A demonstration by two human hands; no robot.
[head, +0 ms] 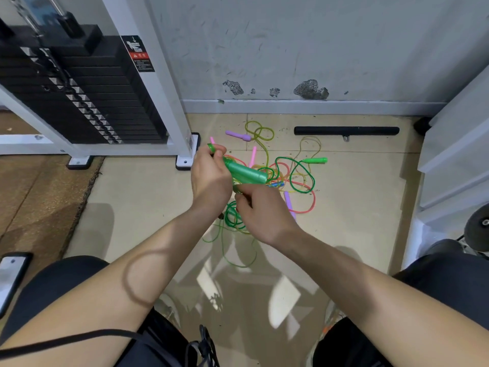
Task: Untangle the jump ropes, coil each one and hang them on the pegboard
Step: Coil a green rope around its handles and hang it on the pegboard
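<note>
Judging progress from the head view, I read the task as early. The green rope is partly gathered, but no rope is fully coiled, none is hung, and the pegboard is out of frame.

On the floor [132, 207] beyond my hands lies the tangle [291, 178] of green, yellow and pink cord. A second green handle [316, 160] sits at its far right, a purple handle [238, 135] at its far left, and a pink handle [253, 156] between them.

Left hand [211, 178]: the fingers are curled round the held green handle [247, 172], whose body juts rightward out of the grip, above the tangle.

Right hand [262, 210]: it sits just beside the left hand and nearer to me. Its fingers are folded inward on several loops of green cord [232, 217], which hang below its left edge. The fingertips themselves are hidden behind the back of the hand.

The green cord seems to run on into the tangle, so I judge it not yet free.

A black bar [346, 130] lies far right by the wall, and a weight stack [79, 96] stands far left.
</note>
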